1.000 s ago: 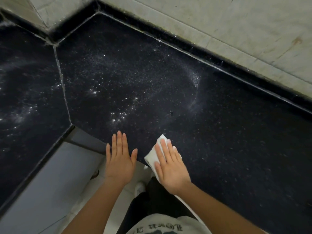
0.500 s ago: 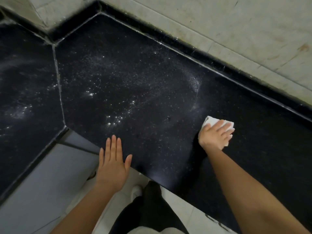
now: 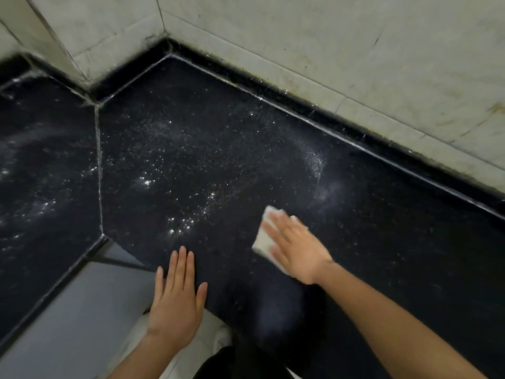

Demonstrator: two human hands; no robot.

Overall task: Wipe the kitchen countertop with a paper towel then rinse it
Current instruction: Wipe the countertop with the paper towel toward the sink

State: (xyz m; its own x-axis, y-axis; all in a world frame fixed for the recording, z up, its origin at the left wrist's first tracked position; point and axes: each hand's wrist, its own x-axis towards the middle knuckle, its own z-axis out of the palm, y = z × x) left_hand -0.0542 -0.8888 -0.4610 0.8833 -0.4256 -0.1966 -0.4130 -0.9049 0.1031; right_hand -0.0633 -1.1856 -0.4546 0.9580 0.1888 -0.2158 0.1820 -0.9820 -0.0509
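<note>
A black speckled countertop [image 3: 246, 149] fills the corner, dusted with white powder specks around its middle and left slab. A folded white paper towel [image 3: 263, 237] lies flat on the counter right of centre. My right hand [image 3: 296, 246] presses down on it with straight, spread fingers, blurred by motion. My left hand [image 3: 177, 299] rests flat with straight fingers on the counter's front edge, holding nothing.
Pale tiled walls [image 3: 355, 64] with a black upstand close off the back and right. A grouted seam [image 3: 99, 170] splits the left slab from the main one. A grey cabinet front [image 3: 68, 318] and pale floor lie below the edge.
My right hand has slid the paper towel left and nearer along the counter. The view has tilted up, showing more wall. The left hand stays on the front edge.
</note>
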